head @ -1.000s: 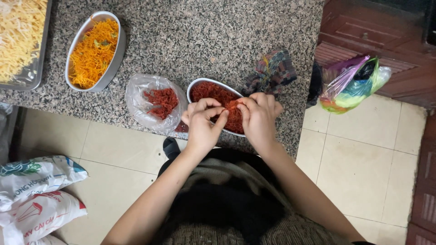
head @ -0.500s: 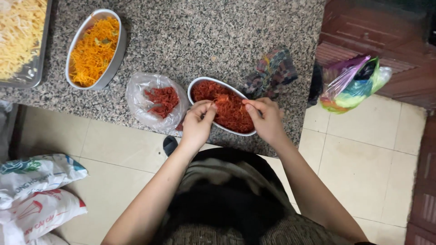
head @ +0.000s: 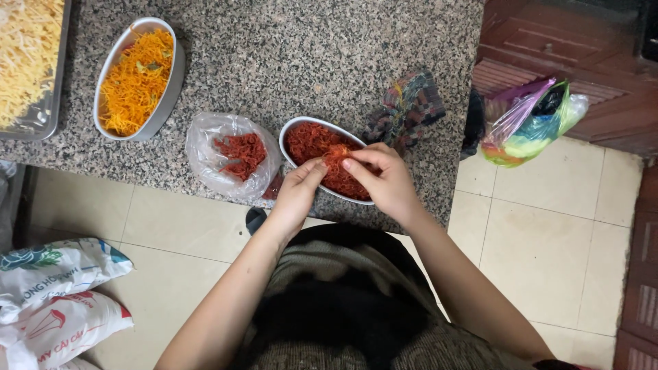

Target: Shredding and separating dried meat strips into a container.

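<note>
An oval metal dish [head: 293,129] of red shredded food sits at the near edge of a speckled granite counter [head: 288,62]. My left hand [head: 299,190] and my right hand [head: 384,179] meet over the dish, and together their fingertips pinch a small clump of the red shreds [head: 334,157]. Just left of the dish lies a clear plastic bag [head: 212,161] holding more red shreds.
An oval metal dish of orange shreds [head: 137,79] lies at the counter's left, beside a tray of yellow shreds [head: 27,62]. A patterned cloth [head: 408,106] lies right of the red dish. A coloured plastic bag [head: 528,123] hangs by wooden cabinets. White sacks [head: 51,301] lie on the tiled floor.
My hands spread apart over the red dish half a second ago and have now come back together, pinching a clump of red shreds above it.
</note>
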